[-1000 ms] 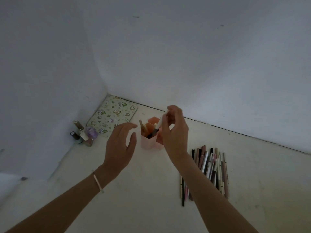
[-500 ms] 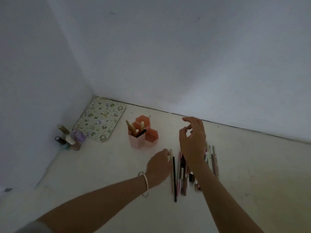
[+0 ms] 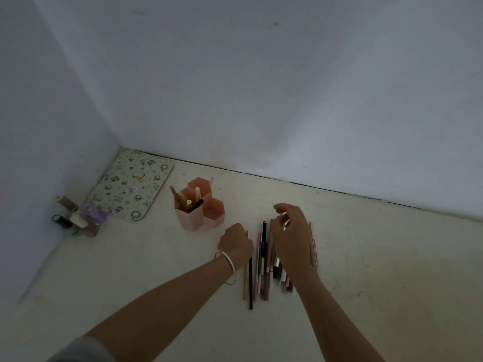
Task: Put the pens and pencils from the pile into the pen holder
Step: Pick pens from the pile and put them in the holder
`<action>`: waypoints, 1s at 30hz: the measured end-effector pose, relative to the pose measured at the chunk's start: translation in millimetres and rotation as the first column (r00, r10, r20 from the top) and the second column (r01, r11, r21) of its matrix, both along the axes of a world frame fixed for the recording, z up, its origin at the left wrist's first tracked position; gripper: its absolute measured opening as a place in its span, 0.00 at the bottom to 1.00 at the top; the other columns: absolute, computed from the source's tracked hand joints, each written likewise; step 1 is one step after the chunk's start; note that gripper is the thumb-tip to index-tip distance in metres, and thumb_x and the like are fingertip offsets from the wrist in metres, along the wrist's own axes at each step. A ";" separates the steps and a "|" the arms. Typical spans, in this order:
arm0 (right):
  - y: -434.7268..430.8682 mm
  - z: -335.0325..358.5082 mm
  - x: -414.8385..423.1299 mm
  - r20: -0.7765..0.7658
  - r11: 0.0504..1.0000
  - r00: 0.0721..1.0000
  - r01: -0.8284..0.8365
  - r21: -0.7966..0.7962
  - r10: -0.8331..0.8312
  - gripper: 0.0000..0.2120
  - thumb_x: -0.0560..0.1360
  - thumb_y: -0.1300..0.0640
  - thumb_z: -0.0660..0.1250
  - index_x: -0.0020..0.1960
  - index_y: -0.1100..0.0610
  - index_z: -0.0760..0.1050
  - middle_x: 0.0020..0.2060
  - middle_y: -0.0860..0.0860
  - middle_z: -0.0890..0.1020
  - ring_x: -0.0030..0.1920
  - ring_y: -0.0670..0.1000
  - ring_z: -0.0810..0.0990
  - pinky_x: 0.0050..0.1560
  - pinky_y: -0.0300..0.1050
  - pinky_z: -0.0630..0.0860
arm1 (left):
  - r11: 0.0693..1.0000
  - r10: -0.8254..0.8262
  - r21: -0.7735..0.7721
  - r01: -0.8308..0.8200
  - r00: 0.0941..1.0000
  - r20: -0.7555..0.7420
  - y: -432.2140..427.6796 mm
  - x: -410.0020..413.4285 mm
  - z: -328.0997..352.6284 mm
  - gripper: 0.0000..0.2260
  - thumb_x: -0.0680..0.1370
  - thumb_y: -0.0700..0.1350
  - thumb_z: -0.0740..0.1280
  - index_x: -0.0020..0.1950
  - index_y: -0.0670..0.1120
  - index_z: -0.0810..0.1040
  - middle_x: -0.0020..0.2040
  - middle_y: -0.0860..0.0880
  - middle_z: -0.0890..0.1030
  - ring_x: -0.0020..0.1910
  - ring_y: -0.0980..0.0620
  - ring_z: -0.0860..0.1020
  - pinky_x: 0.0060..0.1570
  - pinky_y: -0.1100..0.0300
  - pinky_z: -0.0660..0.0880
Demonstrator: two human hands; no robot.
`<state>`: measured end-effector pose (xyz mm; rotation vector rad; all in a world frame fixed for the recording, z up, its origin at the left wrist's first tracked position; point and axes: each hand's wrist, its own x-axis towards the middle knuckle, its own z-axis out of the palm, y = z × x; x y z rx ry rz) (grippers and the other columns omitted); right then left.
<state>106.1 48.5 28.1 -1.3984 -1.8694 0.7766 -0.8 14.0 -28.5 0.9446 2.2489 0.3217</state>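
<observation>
The pink pen holder (image 3: 192, 219), made of three hexagonal cells, stands on the pale surface; its front cell holds several pens and pencils. To its right lies the pile of pens and pencils (image 3: 261, 279), spread side by side. My left hand (image 3: 236, 244) rests knuckles-up on the pile's left edge, its fingers curled down onto the pens and hidden from me. My right hand (image 3: 292, 236) hovers over the middle of the pile with thumb and fingers apart, nothing visibly held. A bracelet sits on my left wrist.
A flower-patterned mat (image 3: 130, 186) lies in the corner behind the holder. Several small bottles (image 3: 78, 216) stand against the left wall. White walls close the left and the back. Bare surface stretches right of the pile.
My right hand let go of a pen into the holder and came back over the pile. My left hand moved from beside the holder to the pile's left edge. The view shifted.
</observation>
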 end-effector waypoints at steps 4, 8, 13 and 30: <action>0.9 -4.7 -0.3 -0.029 0.998 0.999 0.031 -0.063 -0.033 0.14 0.75 0.69 0.64 0.55 0.55 0.78 0.49 0.48 0.79 0.43 0.47 0.77 0.45 0.42 0.77 | 0.999 -0.021 -0.026 0.020 0.999 -0.033 -3.3 -3.0 0.9 0.09 0.77 0.40 0.66 0.56 0.42 0.80 0.56 0.45 0.82 0.55 0.45 0.81 0.48 0.57 0.76; -0.2 -7.9 -0.4 -0.034 0.995 0.998 0.046 -0.086 -0.050 0.13 0.75 0.68 0.64 0.54 0.55 0.78 0.47 0.47 0.79 0.43 0.45 0.77 0.45 0.41 0.78 | 0.993 -0.119 -0.013 0.118 0.977 -0.180 -5.5 5.0 2.8 0.07 0.79 0.41 0.64 0.55 0.44 0.79 0.55 0.47 0.81 0.54 0.47 0.81 0.42 0.60 0.69; -0.4 -10.6 7.5 -0.029 0.992 0.998 0.049 -0.112 -0.053 0.10 0.77 0.65 0.64 0.55 0.55 0.78 0.48 0.48 0.79 0.46 0.48 0.78 0.48 0.42 0.78 | 0.964 -0.262 -0.040 0.261 0.923 -0.281 -2.6 15.9 6.8 0.09 0.79 0.38 0.62 0.54 0.44 0.80 0.54 0.46 0.82 0.53 0.47 0.82 0.46 0.58 0.74; -29.8 -48.9 -25.6 0.705 0.945 0.629 -0.229 -0.234 0.328 0.07 0.77 0.63 0.61 0.55 0.58 0.71 0.42 0.53 0.80 0.45 0.53 0.79 0.44 0.46 0.79 | 0.735 -0.041 0.675 -0.063 0.990 0.138 -52.6 -84.8 133.6 0.17 0.72 0.42 0.71 0.57 0.56 0.74 0.36 0.54 0.81 0.32 0.60 0.81 0.36 0.69 0.78</action>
